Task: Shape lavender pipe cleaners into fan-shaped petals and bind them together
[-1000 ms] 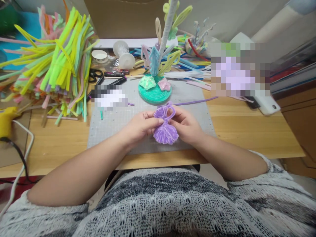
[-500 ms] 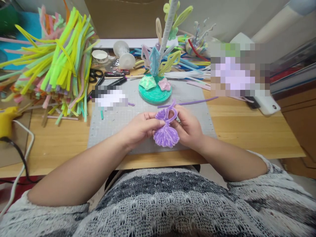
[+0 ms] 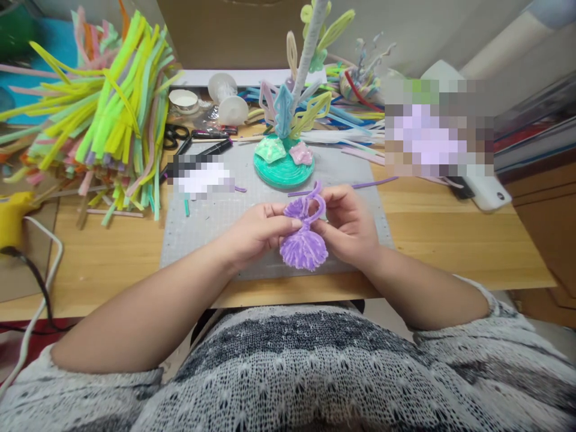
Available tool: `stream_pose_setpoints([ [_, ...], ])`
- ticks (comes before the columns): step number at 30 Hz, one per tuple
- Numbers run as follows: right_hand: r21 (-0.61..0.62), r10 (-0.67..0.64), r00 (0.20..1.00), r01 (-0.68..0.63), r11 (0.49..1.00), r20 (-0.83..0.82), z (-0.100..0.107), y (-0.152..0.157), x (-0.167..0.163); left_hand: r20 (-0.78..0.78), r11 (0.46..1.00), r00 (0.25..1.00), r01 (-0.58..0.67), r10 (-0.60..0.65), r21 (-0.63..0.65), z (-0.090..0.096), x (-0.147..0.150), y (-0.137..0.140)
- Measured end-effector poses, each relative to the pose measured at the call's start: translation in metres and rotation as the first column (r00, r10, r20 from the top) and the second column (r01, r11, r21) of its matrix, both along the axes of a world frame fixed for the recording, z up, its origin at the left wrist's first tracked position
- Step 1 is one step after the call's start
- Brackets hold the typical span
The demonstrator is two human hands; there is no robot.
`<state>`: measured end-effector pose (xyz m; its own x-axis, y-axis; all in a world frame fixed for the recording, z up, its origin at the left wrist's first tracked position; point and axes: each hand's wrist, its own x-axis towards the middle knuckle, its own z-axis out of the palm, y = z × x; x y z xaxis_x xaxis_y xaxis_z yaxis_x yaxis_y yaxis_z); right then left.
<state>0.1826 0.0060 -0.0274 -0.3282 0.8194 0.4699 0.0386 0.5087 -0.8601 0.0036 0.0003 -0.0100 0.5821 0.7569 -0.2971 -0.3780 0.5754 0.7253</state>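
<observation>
A purple fan-shaped pipe cleaner piece [image 3: 305,249] with a bound middle and a curled loop at its top is held over the cutting mat. My left hand [image 3: 265,231] pinches its middle from the left, thumb on top. At its right side is my right hand [image 3: 351,228], fingers loosely curled and apart, with the thumb tip by the bound middle; whether it touches is hard to tell. Behind the hands, a loose purple pipe cleaner [image 3: 375,182] lies across the mat. Beyond it stands a decorated piece on a round green base [image 3: 284,171], with a white-wrapped stem.
A big heap of colourful pipe cleaners [image 3: 112,102] fills the left back. A yellow glue gun [image 3: 13,222] with cables sits at the left edge. Scissors [image 3: 175,137], black markers [image 3: 211,150] and a clear spool [image 3: 227,99] lie behind the grey cutting mat [image 3: 198,234].
My right hand has eased a little to the right, its fingers loosening from the purple piece. My left hand keeps its pinch, and the piece stays almost in place.
</observation>
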Motion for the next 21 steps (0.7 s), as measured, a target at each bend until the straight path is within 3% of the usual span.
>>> stream_pose_setpoints([
  [5,0.039,-0.038,0.999,0.040,0.998,-0.036,-0.002,-0.003,-0.002,-0.038,1.000,0.999,0.007,-0.007,-0.019,-0.003,0.001,0.001],
  [15,0.253,-0.095,0.974,0.041,0.967,0.206,-0.006,0.012,0.007,-0.007,1.000,1.000,-0.024,0.024,-0.001,0.004,-0.001,0.000],
  [21,0.287,-0.128,0.969,0.063,0.956,0.212,-0.003,0.009,0.004,-0.061,0.999,0.998,-0.030,0.031,0.016,0.000,0.000,0.000],
])
